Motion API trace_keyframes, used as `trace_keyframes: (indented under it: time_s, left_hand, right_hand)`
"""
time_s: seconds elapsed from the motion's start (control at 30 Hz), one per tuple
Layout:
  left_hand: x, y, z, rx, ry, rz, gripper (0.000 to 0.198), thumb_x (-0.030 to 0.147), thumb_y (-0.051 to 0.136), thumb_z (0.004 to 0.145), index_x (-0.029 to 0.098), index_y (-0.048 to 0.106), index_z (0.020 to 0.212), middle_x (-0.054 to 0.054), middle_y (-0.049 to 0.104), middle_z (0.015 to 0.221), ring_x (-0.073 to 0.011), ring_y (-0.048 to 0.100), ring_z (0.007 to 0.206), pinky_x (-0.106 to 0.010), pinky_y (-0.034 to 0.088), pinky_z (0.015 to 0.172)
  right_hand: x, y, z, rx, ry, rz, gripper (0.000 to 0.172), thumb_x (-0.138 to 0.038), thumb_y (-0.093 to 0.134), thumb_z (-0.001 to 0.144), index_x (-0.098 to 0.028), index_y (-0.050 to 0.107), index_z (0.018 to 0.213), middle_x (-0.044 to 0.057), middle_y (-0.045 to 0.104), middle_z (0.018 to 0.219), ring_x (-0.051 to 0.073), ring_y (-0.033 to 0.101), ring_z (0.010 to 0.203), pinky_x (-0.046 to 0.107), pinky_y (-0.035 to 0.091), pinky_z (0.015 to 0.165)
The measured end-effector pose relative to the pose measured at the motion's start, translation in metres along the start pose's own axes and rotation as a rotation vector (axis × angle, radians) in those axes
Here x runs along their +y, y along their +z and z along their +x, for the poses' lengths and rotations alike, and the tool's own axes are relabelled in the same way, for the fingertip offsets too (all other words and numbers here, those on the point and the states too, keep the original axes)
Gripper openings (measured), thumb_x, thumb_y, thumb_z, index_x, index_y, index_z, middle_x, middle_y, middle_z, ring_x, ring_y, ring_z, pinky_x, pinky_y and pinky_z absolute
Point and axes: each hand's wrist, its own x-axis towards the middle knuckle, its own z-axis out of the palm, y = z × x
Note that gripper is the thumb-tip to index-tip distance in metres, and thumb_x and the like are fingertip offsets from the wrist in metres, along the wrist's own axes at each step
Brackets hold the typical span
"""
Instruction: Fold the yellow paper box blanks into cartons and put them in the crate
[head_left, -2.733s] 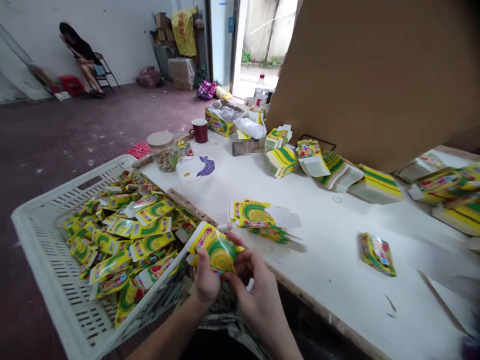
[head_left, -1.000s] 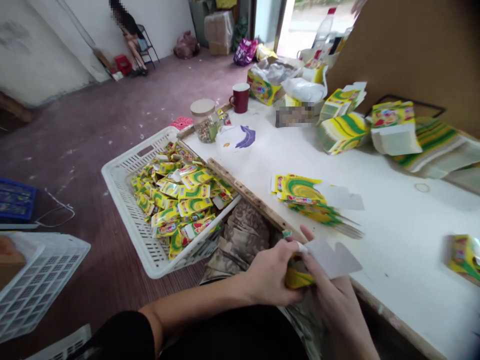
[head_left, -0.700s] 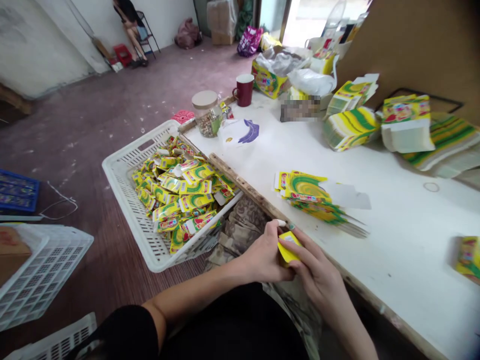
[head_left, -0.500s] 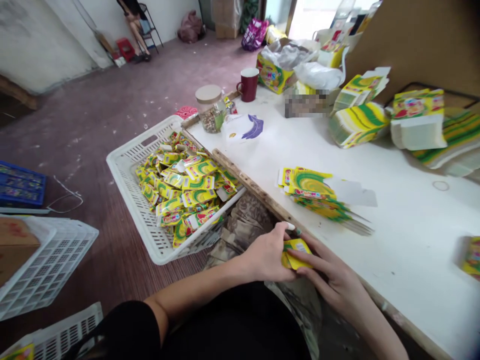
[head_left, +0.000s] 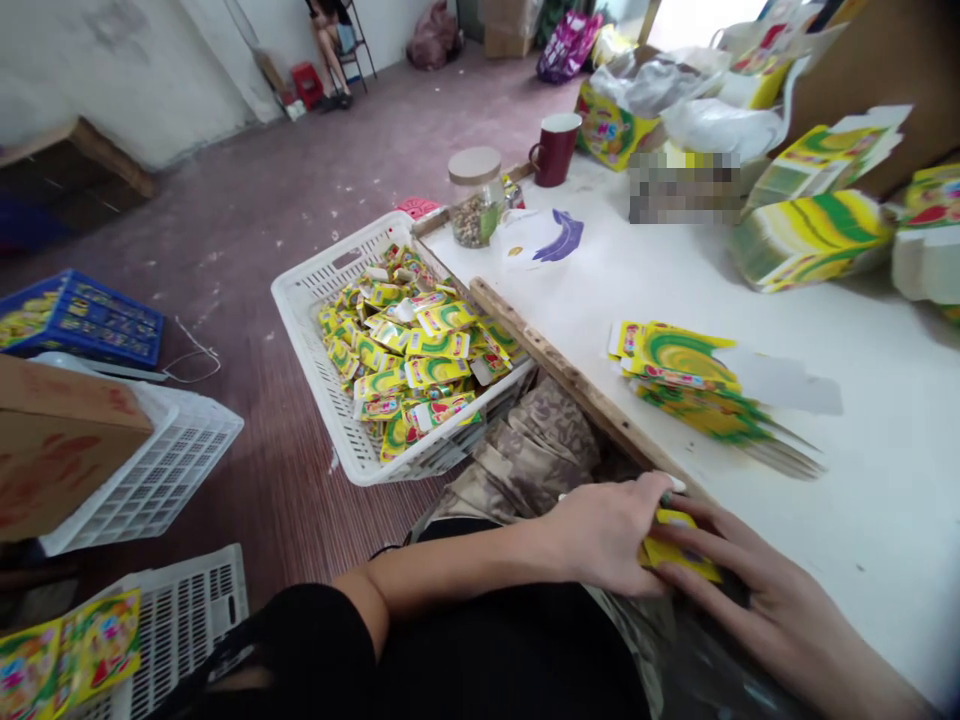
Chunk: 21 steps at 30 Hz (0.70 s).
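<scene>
I hold the yellow printed carton (head_left: 682, 548) at the table (head_left: 900, 480)'s near edge: left hand (head_left: 611, 530) fingers curled around it, right hand (head_left: 765, 600) fingers pressed along it. The grey flap visible one second ago no longer shows; I judge it folded in.

Packets (head_left: 439, 345) in basket (head_left: 307, 345), left of table (head_left: 892, 450); carton stack (head_left: 686, 360) on table; mug (head_left: 553, 155) right of jar (head_left: 474, 205).

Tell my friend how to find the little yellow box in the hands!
Find the white table, then the wooden strip along its edge. Near it, the left hand and right hand hold one small yellow cardboard box, partly covered. The yellow and green boxes heaped in the white plastic basket aren't held; this one is.
</scene>
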Motion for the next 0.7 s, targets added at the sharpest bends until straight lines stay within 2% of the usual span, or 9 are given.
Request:
trace_keyframes:
  time_s: [0.1,0.33,0.57,0.7]
  left_hand:
    - [-0.002,0.003,0.000,-0.078,-0.051,-0.067,0.091,0.047,0.071,0.065,0.016,0.026,0.138,-0.016,0.064,0.118,-0.0359,0.067,0.100,-0.042,0.054,0.079]
    - [-0.011,0.007,0.000,-0.144,0.003,-0.069,0.100,0.046,0.075,0.062,0.013,0.025,0.142,-0.021,0.063,0.121,-0.0392,0.064,0.106,-0.045,0.053,0.085]
    - [-0.019,0.007,-0.001,-0.155,0.043,-0.093,0.100,0.045,0.075,0.064,0.010,0.024,0.142,-0.023,0.063,0.121,-0.0365,0.064,0.107,-0.041,0.052,0.087]
    - [-0.020,0.010,0.004,-0.154,0.062,-0.071,0.095,0.039,0.075,0.064,0.012,0.026,0.141,-0.019,0.063,0.121,-0.0334,0.065,0.106,-0.038,0.052,0.087]
  right_hand:
    - [0.004,-0.004,-0.008,-0.059,-0.031,-0.001,0.031,-0.044,0.057,0.085,-0.027,0.074,0.105,0.012,0.066,0.120,0.034,0.065,0.109,0.044,0.058,0.086]
    - [0.009,-0.005,-0.023,-0.144,0.030,-0.024,0.030,-0.045,0.058,0.083,-0.031,0.075,0.103,0.010,0.064,0.126,0.035,0.062,0.114,0.043,0.057,0.091]
    - [0.011,-0.005,-0.024,-0.150,0.078,0.045,0.033,-0.053,0.056,0.084,-0.035,0.074,0.105,0.009,0.061,0.131,0.034,0.059,0.118,0.046,0.057,0.089]
    - [0.010,0.005,-0.022,-0.102,0.088,0.128,0.032,-0.053,0.056,0.084,-0.034,0.073,0.103,0.007,0.065,0.125,0.032,0.062,0.114,0.045,0.056,0.091]
